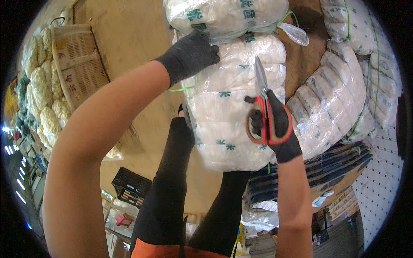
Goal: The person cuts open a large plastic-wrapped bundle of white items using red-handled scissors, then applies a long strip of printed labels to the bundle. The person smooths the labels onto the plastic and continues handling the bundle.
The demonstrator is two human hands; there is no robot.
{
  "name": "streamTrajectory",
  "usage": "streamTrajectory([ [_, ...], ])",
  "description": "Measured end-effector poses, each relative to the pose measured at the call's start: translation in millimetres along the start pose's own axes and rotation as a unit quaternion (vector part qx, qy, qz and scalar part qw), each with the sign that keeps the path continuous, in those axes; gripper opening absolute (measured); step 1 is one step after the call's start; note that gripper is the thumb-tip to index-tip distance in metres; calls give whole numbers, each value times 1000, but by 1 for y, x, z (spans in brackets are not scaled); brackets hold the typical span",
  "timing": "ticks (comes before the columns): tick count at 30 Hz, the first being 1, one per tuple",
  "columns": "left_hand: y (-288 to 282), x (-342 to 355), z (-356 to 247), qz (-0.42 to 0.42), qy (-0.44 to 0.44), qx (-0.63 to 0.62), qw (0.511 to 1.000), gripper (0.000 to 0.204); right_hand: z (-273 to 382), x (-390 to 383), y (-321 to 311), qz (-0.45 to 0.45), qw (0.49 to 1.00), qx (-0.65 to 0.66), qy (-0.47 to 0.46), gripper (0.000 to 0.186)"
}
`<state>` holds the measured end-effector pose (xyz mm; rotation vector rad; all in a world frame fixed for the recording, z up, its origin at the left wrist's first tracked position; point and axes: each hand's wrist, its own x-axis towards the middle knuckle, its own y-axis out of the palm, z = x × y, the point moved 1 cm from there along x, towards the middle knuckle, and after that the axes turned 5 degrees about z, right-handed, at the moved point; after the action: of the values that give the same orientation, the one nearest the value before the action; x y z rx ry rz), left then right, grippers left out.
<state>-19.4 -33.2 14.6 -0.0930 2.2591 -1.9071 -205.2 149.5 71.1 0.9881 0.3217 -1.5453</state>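
My left hand (195, 53) in a dark glove is curled closed where two plastic-wrapped white bundles meet, the upper one (221, 13) and the middle one (223, 112); what its fingers hold is hidden. My right hand (277, 133), also dark-gloved, grips scissors (260, 73) with red-rimmed handles. Their closed blades point upward over the middle bundle. A green cord shows at this bundle's left side, below my left hand. A knotted clear plastic end (292, 33) sticks out at the upper bundle's right.
More wrapped bundles (325, 99) curve along the right, above dark striped stacked material (309, 172). At left stand a plastic basket (77, 64) and yellowish bagged goods (41, 81). A black crate (131, 187) sits on the floor (120, 34) beside my legs.
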Motion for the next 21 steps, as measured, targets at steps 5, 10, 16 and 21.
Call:
streamTrajectory([
  [5, 17, -7, -78, 66, -58, -118, 989, 16, 7, -62, -33, -7, 990, -77, 120, 31],
  [10, 0, -33, -227, 201, 55, -134, 969, 17, 0, -94, -65, 20, 911, -406, 70, 23],
  [16, -2, -21, -246, 269, -147, -288, 907, 7, -13, -112, -84, 72, 676, -722, -126, 31],
  [21, -23, -35, -238, 228, -87, -269, 932, 3, 18, -112, -43, 105, 573, -796, -162, 30],
])
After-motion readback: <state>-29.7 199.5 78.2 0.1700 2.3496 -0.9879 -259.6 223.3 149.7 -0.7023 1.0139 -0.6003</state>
